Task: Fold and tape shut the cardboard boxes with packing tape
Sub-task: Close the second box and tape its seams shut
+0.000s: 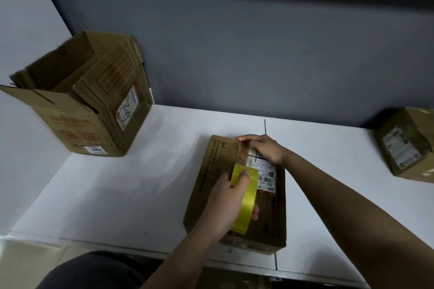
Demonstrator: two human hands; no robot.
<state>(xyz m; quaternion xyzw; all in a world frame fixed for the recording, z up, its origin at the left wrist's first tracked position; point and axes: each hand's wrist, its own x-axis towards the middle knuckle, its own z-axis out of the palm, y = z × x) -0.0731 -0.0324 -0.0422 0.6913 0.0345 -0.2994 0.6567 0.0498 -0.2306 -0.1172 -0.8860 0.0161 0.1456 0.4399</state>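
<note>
**Tape drawn across a closed carton**

The left hand (225,202) grips a yellow tape roll (244,197) over the cardboard box (211,171) at the desk's (141,183) front edge; the right hand (263,148), arm outstretched, fingers flat, presses the tape strip (242,155) onto the box's far edge

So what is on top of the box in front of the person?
On the box lie a strip of tape and a shipping label. The right hand presses the tape's far end; the left hand holds the yellow tape roll. The seam beneath is covered.
</note>
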